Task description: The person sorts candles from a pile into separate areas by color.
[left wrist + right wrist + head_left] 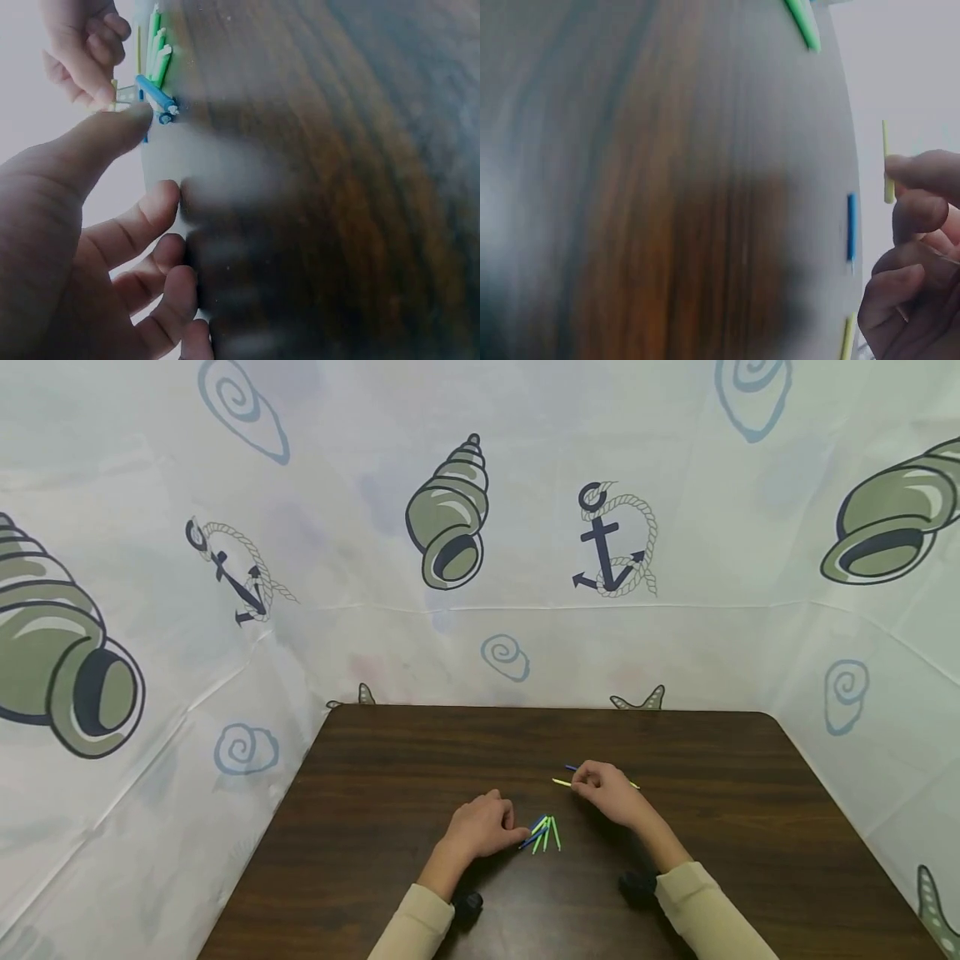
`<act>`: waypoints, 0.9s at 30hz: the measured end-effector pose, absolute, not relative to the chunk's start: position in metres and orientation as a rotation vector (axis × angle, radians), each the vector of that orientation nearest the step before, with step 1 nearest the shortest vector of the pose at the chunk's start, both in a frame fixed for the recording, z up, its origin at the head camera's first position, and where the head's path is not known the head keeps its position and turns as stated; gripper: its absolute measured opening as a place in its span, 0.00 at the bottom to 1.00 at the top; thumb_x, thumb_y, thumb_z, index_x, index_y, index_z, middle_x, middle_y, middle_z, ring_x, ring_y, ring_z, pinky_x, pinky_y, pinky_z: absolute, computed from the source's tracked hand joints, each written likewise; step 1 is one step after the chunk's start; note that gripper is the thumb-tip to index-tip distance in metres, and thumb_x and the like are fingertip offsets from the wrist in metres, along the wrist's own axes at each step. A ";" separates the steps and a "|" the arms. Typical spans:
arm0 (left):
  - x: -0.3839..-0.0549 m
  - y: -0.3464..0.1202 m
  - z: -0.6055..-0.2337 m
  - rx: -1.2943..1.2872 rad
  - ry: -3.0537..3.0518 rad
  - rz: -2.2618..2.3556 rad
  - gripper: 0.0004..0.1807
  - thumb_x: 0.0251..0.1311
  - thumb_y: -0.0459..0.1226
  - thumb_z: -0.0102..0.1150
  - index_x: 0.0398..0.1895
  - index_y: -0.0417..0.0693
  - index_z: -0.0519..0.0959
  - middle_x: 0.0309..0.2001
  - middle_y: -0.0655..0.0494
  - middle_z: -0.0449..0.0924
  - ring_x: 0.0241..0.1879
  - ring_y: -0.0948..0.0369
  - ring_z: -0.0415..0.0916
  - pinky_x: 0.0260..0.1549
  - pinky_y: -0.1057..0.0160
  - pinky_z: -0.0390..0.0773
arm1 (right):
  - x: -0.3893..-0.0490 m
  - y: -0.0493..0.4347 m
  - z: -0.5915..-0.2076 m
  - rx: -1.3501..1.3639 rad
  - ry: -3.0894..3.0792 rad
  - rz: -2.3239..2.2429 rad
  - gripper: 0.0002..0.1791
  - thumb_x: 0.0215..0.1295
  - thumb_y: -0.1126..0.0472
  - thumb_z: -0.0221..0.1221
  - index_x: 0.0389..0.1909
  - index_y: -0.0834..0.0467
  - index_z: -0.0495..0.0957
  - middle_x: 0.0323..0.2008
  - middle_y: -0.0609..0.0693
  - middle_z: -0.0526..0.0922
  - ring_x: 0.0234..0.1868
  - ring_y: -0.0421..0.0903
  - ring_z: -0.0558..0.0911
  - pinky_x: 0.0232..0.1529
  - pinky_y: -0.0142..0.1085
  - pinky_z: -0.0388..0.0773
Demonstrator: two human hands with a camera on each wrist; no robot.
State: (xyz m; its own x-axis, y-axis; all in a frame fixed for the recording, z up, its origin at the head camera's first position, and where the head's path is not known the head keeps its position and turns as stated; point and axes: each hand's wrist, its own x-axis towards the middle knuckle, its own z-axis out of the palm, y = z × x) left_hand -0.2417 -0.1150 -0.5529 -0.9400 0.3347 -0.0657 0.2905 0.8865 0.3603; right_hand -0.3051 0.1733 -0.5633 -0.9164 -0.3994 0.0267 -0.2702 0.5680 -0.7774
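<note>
A yellow birthday candle (561,782) is pinched between the thumb and finger of my right hand (609,792), off the tabletop in the right wrist view. Close by that hand lie a blue candle (851,229) and another yellow candle (847,337). My left hand (483,827) rests low over the table with its fingers spread and loosely bent. Its thumb is at the left side of a small fanned group, where blue candles (157,94) lie beside several green candles (161,64); whether the thumb touches them is hard to tell.
The brown wooden table (390,760) carries everything. Behind it and at both sides hangs a pale cloth (360,543) printed with shells and anchors. Dark wrist-worn devices (468,906) sit under the cream sleeves.
</note>
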 end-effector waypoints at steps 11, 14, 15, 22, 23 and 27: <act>-0.244 -0.116 -0.557 0.467 2.952 0.604 0.15 0.73 0.53 0.66 0.29 0.60 0.77 0.33 0.63 0.70 0.27 0.64 0.66 0.28 0.60 0.69 | -0.308 0.216 -0.566 -0.322 2.746 -1.343 0.09 0.80 0.58 0.62 0.48 0.60 0.83 0.24 0.47 0.70 0.24 0.44 0.67 0.29 0.39 0.68; -0.243 -0.116 -0.559 0.467 2.949 0.603 0.15 0.71 0.54 0.68 0.29 0.61 0.77 0.34 0.63 0.71 0.27 0.64 0.66 0.28 0.60 0.69 | -0.312 0.228 -0.570 -0.241 2.796 -1.323 0.11 0.80 0.58 0.61 0.49 0.62 0.84 0.27 0.50 0.74 0.27 0.46 0.70 0.32 0.40 0.69; -0.243 -0.116 -0.559 0.467 2.947 0.605 0.16 0.70 0.54 0.69 0.29 0.61 0.77 0.34 0.63 0.71 0.27 0.64 0.67 0.27 0.60 0.69 | -0.313 0.231 -0.570 -0.207 2.812 -1.310 0.11 0.80 0.58 0.61 0.50 0.63 0.84 0.29 0.51 0.77 0.29 0.47 0.72 0.33 0.41 0.70; -0.244 -0.115 -0.558 0.471 2.956 0.622 0.15 0.69 0.52 0.70 0.29 0.60 0.77 0.33 0.63 0.70 0.27 0.64 0.66 0.26 0.61 0.68 | -0.314 0.248 -0.566 -0.024 2.873 -1.245 0.15 0.81 0.57 0.58 0.51 0.65 0.85 0.50 0.65 0.86 0.47 0.58 0.82 0.49 0.55 0.79; -0.244 -0.115 -0.558 0.470 2.957 0.623 0.15 0.69 0.52 0.70 0.29 0.60 0.77 0.33 0.63 0.70 0.27 0.64 0.66 0.26 0.61 0.68 | -0.313 0.250 -0.565 -0.010 2.876 -1.239 0.15 0.80 0.57 0.58 0.51 0.66 0.85 0.50 0.65 0.86 0.47 0.58 0.83 0.50 0.56 0.79; -0.244 -0.115 -0.558 0.461 2.957 0.624 0.15 0.69 0.52 0.70 0.29 0.60 0.77 0.33 0.63 0.70 0.27 0.64 0.66 0.26 0.61 0.68 | -0.313 0.253 -0.564 0.020 2.861 -1.228 0.15 0.80 0.57 0.58 0.49 0.66 0.86 0.48 0.64 0.86 0.44 0.56 0.82 0.46 0.51 0.79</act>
